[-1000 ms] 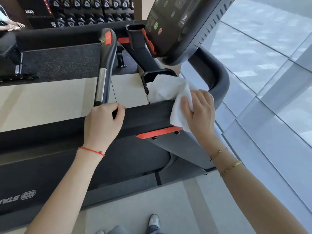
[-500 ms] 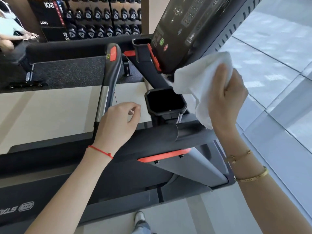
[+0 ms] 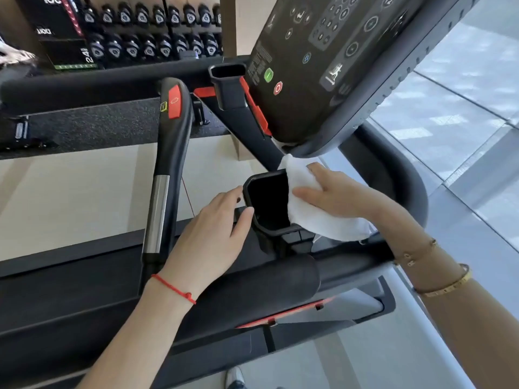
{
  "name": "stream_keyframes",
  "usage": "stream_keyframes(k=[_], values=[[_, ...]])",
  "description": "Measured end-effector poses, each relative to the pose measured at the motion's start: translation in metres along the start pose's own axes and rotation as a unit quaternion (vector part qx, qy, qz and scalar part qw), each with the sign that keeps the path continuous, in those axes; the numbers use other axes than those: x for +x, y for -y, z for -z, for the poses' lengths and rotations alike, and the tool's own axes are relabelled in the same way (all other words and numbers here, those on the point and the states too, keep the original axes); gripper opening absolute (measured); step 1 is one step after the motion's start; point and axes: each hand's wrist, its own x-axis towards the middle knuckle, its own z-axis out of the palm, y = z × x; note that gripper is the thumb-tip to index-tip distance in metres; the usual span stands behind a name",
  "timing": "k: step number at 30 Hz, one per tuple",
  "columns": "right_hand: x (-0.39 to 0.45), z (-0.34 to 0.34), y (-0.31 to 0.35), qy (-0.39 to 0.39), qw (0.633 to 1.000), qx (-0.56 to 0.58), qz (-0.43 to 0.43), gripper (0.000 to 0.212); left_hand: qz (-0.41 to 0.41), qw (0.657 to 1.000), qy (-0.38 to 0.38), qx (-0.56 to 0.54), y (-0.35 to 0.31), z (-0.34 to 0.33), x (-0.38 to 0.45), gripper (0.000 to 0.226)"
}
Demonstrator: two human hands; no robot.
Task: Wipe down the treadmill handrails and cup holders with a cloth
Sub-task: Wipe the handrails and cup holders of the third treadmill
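Gym flooring in pale panels is running beneath me, with a dumbbell rack (image 3: 146,32) lining the far wall. I am looking down across the treadmill console (image 3: 337,60) and the black handrail (image 3: 252,287) crossing in front. Between them the near cup holder (image 3: 266,203) is sitting open-topped. My right hand (image 3: 334,196) is lying flat, fingers spread, pressing the white cloth (image 3: 311,217) over the holder's right rim. My left hand (image 3: 207,240) is loosely open, holding nothing, its thumb and fingertips touching the holder's left rim.
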Motion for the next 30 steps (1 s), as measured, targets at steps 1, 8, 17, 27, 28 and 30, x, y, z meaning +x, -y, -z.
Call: stream_keyframes(k=[1, 8, 17, 27, 28, 30], values=[[0.007, 0.003, 0.002, 0.008, 1.0, -0.021, 0.015, 0.049, 0.004, 1.0, 0.0, -0.003, 0.0, 0.0, 0.0, 0.053], [0.026, 0.007, 0.003, -0.004, 0.988, -0.08, 0.132, 0.022, 0.025, 0.999, 0.02, -0.039, 0.0, 0.0, 0.001, 0.054], [0.03, 0.011, -0.005, 0.063, 0.984, -0.128, 0.11, 0.031, 0.002, 0.994, 0.099, 0.044, 0.005, 0.016, 0.038, 0.059], [0.037, 0.004, 0.011, 0.037, 0.982, -0.096, 0.159, 0.028, 0.003, 0.996, 0.068, -0.065, 0.011, -0.006, 0.037, 0.045], [0.034, 0.003, 0.008, 0.023, 0.986, -0.092, 0.139, 0.026, 0.004, 0.995, 0.067, -0.068, 0.011, -0.007, 0.036, 0.047], [0.029, -0.001, 0.003, 0.0, 0.991, -0.092, 0.097, 0.024, 0.007, 0.995, 0.067, -0.072, 0.012, -0.008, 0.035, 0.049]])
